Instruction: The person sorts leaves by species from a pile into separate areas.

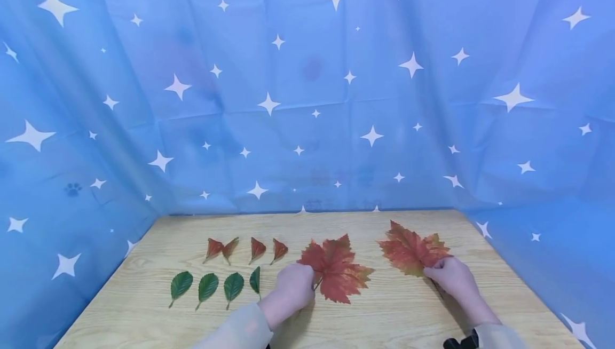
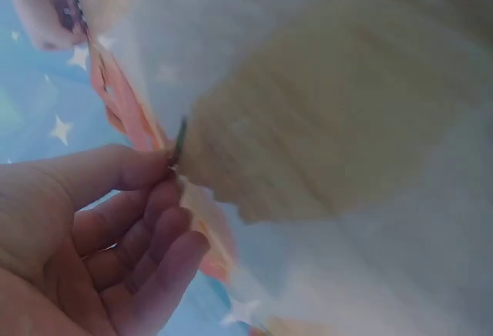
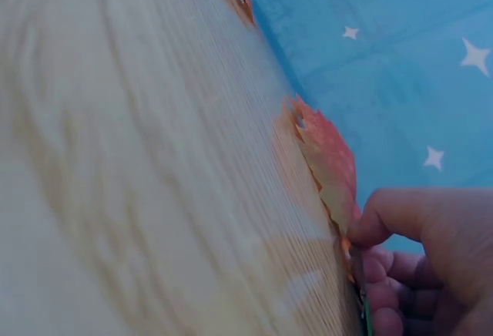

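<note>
Near the middle of the table, my left hand (image 1: 297,285) pinches the stem of a red maple leaf (image 1: 338,271), whose blade spreads to the right of the fingers. In the left wrist view the thumb and index finger of the left hand (image 2: 115,228) meet on the thin stem. Farther right, my right hand (image 1: 452,277) pinches a second maple leaf (image 1: 410,250), red with yellow-green edges, at its stem end. The right wrist view shows that leaf (image 3: 331,155) edge-on, low over the wood, with the thumb of the right hand (image 3: 420,267) against its base.
Left of the left hand lies a row of green leaves (image 1: 208,287), the rightmost partly seen edge-on. Behind them is a row of small folded red leaves (image 1: 257,248). The wooden table (image 1: 384,317) meets a blue star-patterned curtain (image 1: 312,125) at its back and sides.
</note>
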`<act>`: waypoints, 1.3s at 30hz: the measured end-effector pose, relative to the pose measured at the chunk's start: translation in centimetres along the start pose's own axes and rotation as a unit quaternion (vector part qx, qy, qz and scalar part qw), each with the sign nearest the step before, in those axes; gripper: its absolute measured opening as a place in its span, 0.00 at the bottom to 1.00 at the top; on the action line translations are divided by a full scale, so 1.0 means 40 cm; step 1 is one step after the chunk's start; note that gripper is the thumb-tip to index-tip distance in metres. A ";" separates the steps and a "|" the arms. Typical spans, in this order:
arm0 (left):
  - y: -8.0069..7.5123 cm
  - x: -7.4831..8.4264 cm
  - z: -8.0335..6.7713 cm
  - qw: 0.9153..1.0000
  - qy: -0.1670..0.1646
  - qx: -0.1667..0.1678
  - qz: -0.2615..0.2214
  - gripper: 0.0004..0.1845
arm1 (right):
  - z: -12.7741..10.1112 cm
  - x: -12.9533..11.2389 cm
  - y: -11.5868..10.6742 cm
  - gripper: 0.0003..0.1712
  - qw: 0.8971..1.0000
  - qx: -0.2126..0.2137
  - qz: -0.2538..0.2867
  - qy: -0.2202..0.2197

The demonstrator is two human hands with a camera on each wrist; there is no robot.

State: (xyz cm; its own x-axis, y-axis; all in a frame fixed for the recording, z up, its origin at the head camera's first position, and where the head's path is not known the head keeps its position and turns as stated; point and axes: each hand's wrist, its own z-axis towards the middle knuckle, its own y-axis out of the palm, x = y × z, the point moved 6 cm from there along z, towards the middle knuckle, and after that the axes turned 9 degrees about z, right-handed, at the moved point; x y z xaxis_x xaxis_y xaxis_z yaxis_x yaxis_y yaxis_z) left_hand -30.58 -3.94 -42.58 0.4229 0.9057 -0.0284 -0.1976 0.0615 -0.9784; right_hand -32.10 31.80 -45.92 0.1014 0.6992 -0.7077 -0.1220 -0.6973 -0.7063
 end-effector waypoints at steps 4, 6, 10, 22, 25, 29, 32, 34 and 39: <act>0.016 -0.024 0.003 0.999 -0.031 -0.017 -0.023 0.15 | 0.004 0.003 -0.005 0.23 1.000 0.001 -0.008 -0.006; 0.024 -0.027 0.007 0.998 -0.039 -0.031 -0.028 0.16 | 0.007 0.004 -0.005 0.24 1.000 -0.003 -0.006 -0.006; 0.039 -0.032 0.007 0.996 -0.047 -0.062 -0.048 0.21 | 0.009 0.006 0.004 0.24 1.000 -0.012 -0.002 -0.002; 0.034 -0.069 0.019 0.971 -0.028 -0.076 -0.224 0.26 | 0.000 -0.013 0.003 0.20 1.000 -0.001 -0.008 -0.010; 0.042 -0.075 0.021 0.963 -0.042 -0.078 -0.255 0.26 | -0.001 -0.008 -0.004 0.17 1.000 0.008 -0.011 -0.005; 0.050 -0.087 0.018 0.944 -0.059 -0.082 -0.315 0.20 | -0.002 -0.006 -0.006 0.16 1.000 0.019 -0.013 -0.001; 0.053 -0.091 0.016 0.927 -0.057 -0.087 -0.361 0.11 | -0.003 -0.008 -0.007 0.15 1.000 0.023 -0.011 -0.004; 0.058 -0.093 0.016 0.915 -0.055 -0.091 -0.389 0.06 | -0.003 -0.010 -0.010 0.15 1.000 0.024 -0.009 -0.007; 0.071 -0.091 0.024 0.886 -0.053 -0.095 -0.451 0.04 | -0.005 -0.002 -0.025 0.13 1.000 0.027 0.006 -0.010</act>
State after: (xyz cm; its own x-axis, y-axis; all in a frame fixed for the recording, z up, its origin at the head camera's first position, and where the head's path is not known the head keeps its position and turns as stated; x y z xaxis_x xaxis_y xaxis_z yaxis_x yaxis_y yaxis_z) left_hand -33.52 -6.65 -45.07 0.2451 0.5596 0.7917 0.3354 0.7173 -0.6108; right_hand -31.80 32.41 -45.17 0.0802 0.6935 -0.7160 -0.1771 -0.6970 -0.6949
